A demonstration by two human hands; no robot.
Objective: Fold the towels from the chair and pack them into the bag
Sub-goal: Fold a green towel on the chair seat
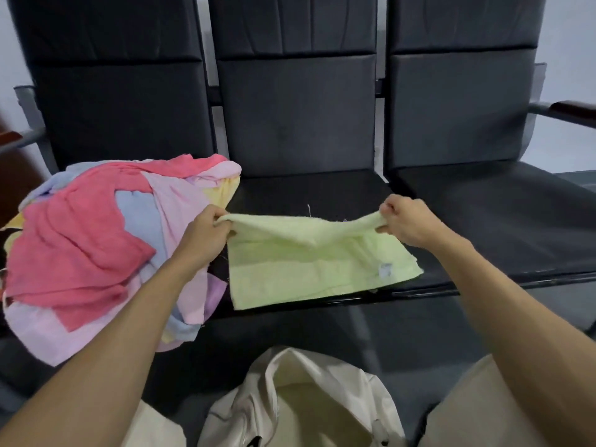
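L hand (pixel 206 232) & R hand (pixel 408 222) each pinching far corners of green towel (pixel 309 266) on chair seat (pixel 322 191).

**Head view.** The wide-angle camera is sitting at the person's head and is facing forward and down onto a row of dark chairs (pixel 290 124). It is working at close range. Both forearms are entering from the near edge, and the left hand (pixel 203 233) and right hand (pixel 409 224) are holding a green towel (pixel 316 262) at frame centre. A cream bag (pixel 348 375) is lying nearest the lens. A towel pile (pixel 90 246) is filling the left. Chair backs are closing the far side, the outer ones leaning outward.
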